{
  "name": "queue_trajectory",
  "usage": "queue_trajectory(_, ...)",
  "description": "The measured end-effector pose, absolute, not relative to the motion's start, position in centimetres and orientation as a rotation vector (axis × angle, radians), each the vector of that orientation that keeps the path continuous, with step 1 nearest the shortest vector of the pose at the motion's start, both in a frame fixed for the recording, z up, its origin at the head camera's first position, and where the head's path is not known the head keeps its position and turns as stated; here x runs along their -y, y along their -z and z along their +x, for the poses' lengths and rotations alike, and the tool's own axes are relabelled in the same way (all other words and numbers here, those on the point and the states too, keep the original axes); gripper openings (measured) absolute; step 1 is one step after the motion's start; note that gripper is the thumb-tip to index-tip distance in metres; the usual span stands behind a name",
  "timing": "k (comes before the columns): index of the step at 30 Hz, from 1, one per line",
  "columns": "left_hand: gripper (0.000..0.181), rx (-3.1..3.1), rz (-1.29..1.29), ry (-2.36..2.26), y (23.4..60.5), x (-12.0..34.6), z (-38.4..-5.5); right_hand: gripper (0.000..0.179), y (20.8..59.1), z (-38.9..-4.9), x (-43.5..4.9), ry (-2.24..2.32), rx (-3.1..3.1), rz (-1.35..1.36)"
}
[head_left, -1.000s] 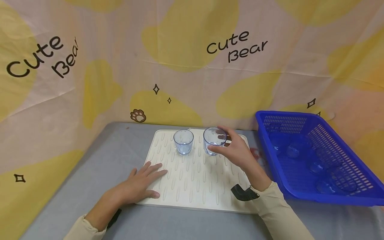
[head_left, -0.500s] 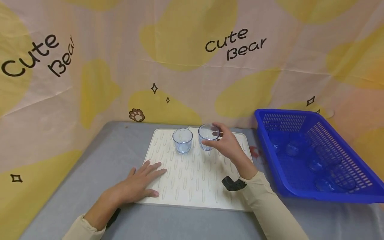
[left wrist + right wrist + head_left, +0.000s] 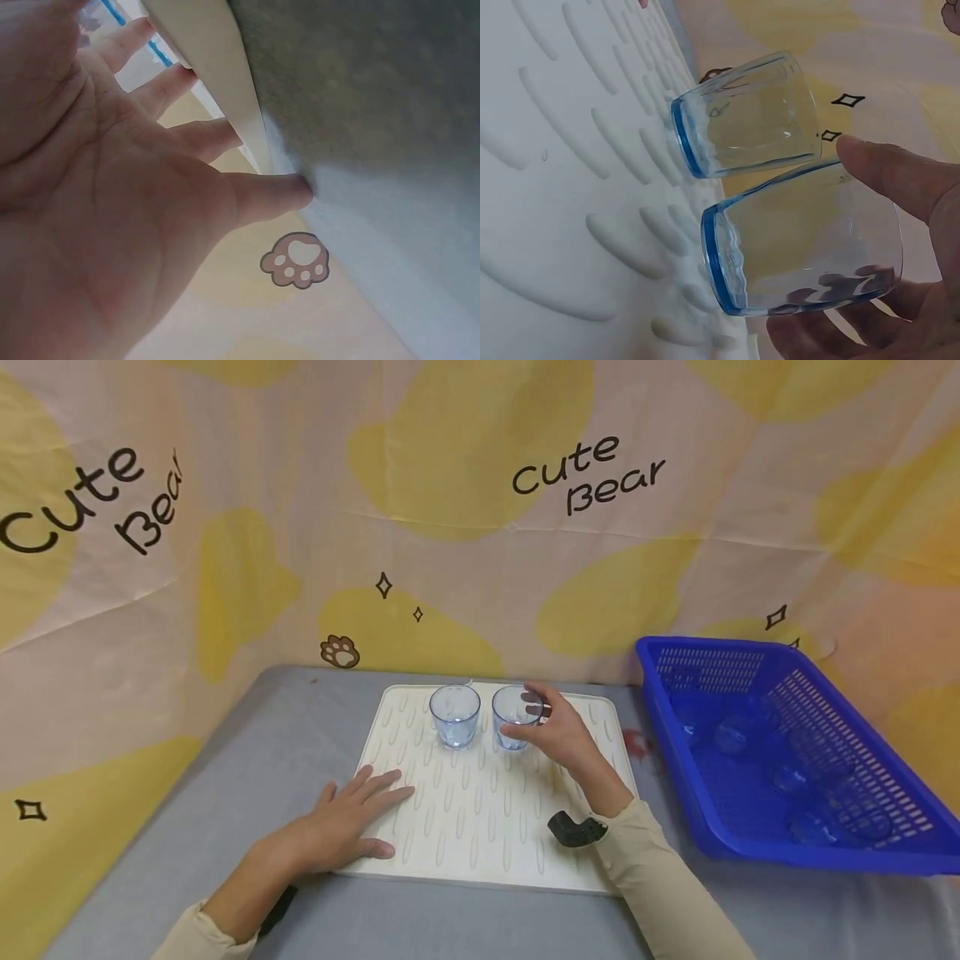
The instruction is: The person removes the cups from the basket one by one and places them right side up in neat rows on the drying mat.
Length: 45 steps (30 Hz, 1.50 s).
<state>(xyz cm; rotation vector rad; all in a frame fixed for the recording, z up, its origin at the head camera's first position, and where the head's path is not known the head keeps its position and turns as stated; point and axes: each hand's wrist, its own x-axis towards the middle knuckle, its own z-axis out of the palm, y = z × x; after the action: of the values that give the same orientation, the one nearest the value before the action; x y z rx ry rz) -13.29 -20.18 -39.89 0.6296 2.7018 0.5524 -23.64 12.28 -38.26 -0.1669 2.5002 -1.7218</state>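
Clear glass with a blue-tinted base, the held tumbler (image 3: 505, 713) stands upright at the far side of a white ridged mat (image 3: 517, 839), right of the middle. The right hand (image 3: 564, 735) grips it from the right, thumb on the near side and fingers curled behind, their tips showing through the wall. Whether its base touches the mat cannot be told for certain (the right wrist view puts the two very close). Just to its left, a matching tumbler (image 3: 454, 714) stands upright on the mat, a narrow gap between the rims in the head view.

The left hand (image 3: 341, 825) lies palm down over the mat's left edge, near the closer corner, with fingers spread and thumb held apart; it grips nothing.

Grey cloth (image 3: 225, 793) covers the table beneath. To the right of the mat sits a blue plastic basket (image 3: 832, 858) with slotted walls, several clear glasses (image 3: 731, 737) inside, their exact number hard to read through the overlap. Behind hangs a pink-and-yellow fabric backdrop (image 3: 450, 477) printed with "Cute Bear" and a brown paw print (image 3: 340, 652). Both forearms wear beige sleeves (image 3: 667, 885).
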Motion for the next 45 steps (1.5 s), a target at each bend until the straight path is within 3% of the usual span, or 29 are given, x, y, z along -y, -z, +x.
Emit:
queue_trajectory(36, 0.077, -2.702, 0.642, -0.541, 40.3, 20.1, -13.4, 0.087, 39.6, -23.4, -11.7, 1.668, -2.613, -0.122)
queue_trajectory(45, 0.077, -2.711, 0.644, -0.543, 40.4, 20.2, -13.3, 0.091, 37.9, -22.8, -12.5, 1.711, -2.578, -0.212)
